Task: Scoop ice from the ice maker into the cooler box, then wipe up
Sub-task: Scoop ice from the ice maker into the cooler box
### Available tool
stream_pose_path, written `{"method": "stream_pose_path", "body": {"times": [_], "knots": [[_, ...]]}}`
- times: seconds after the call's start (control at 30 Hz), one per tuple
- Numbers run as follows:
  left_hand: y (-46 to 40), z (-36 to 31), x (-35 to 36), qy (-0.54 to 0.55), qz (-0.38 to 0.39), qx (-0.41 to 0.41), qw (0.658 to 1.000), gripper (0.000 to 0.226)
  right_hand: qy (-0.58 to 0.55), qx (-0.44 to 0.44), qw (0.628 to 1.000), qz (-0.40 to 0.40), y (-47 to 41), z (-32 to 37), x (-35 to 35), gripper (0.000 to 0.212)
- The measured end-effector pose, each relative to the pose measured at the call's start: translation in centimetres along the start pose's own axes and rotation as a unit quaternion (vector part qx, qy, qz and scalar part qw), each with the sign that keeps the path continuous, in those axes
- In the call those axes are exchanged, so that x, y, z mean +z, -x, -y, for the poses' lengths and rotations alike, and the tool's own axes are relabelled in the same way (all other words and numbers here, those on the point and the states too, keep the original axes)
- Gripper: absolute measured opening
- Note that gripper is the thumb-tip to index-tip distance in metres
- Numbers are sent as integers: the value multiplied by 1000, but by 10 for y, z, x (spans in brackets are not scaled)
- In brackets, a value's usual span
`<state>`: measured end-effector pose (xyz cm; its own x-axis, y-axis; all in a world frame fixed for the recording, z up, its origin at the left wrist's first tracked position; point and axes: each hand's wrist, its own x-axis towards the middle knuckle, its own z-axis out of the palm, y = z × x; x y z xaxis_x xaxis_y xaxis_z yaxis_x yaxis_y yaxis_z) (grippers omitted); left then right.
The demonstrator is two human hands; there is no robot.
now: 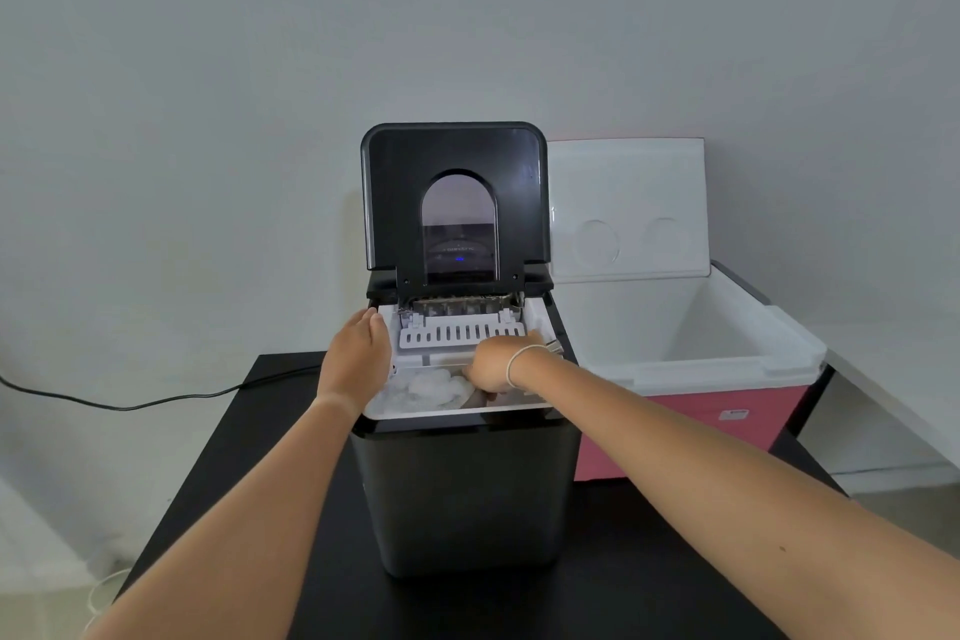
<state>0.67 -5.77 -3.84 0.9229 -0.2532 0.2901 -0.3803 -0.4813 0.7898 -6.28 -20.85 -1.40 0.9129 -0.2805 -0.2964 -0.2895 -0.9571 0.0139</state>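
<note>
The left hand (358, 353) lies flat and spread on the left rim of the ice maker (462, 483), palm down, holding nothing, seemingly just steadying the machine. To its left, a black cord (156, 400) trails off across the table (218, 457).

The ice (431, 387) sits in a pale heap in the open basket at the front of the ice maker, just right of the left hand and touching or nearly touching the right hand (493, 366). That right hand is curled shut, knuckles up, down in the basket; a bit of metal shows by the wrist, probably a scoop handle, but what the fingers close on is hidden, so I cannot tell for sure. The lid (452, 161) stands upright behind.

The cooler (691, 369) is open, just beside the machine on the right. So the carry likely runs rightward, on the right hand's own side, a short lift over the machine's right wall. The left hand is farther away and poorly placed for it.
</note>
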Motion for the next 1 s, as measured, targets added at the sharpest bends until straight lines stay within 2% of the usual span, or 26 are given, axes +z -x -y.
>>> {"method": "stream_pose_path", "body": {"times": [0.2,0.7,1.0], "knots": [[2,1,1,0,2,-8,1000,33,0,32,999,-3,8,-11,1,21],[3,0,1,-4,0,-13,1000,34,-90,48,995,-1,17,-22,-5,37],[2,3,2,-7,-9,-19,1000,37,-206,91,974,7,4,-37,-1,34]]}}
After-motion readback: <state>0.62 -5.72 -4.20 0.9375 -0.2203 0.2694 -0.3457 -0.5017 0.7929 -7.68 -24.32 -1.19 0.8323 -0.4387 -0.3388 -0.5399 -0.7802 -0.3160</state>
